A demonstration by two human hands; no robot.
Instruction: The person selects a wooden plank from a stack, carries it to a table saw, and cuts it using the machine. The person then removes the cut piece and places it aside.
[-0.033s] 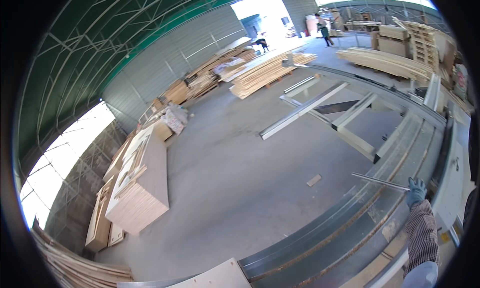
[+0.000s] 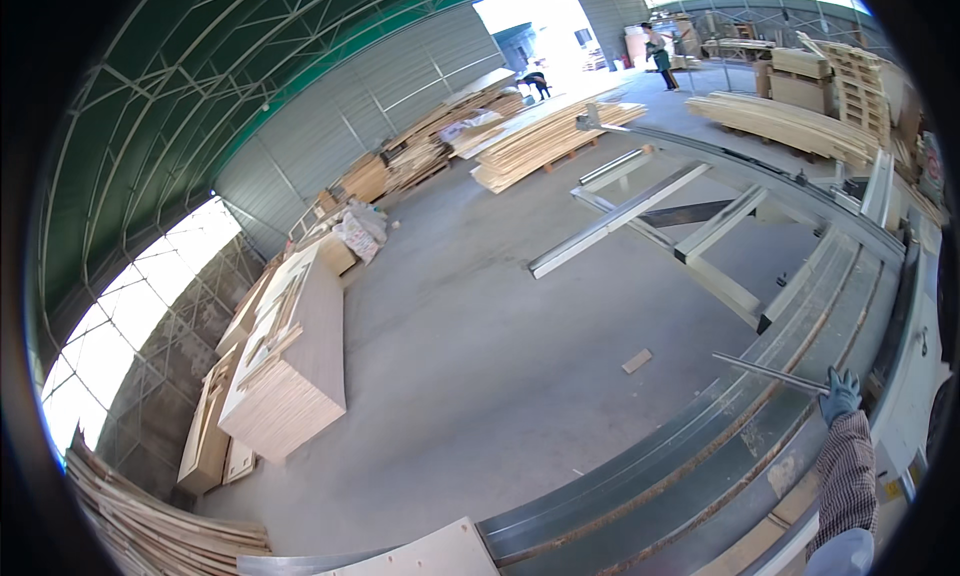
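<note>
My left hand (image 2: 840, 396), in a grey-blue work glove, rests over the long metal sliding table (image 2: 700, 466) of a machine that looks like a panel saw. Its fingers are stretched out and somewhat apart. A thin metal rod (image 2: 768, 370) reaches leftward across the table, its near end against the glove; I see no grip around it. The forearm, in a dark checked sleeve (image 2: 846, 466), comes up from the lower right. My right hand is out of the picture.
A metal side frame (image 2: 620, 219) juts left from the machine. A small wood offcut (image 2: 636, 361) lies on the floor. Stacked panels (image 2: 285, 396) stand at left, boards (image 2: 545, 146) farther back. One person (image 2: 660, 56) stands far off; another (image 2: 537, 83) bends near the doorway.
The whole scene sits slightly farther right in the picture. My left hand stays at the end of the rod.
</note>
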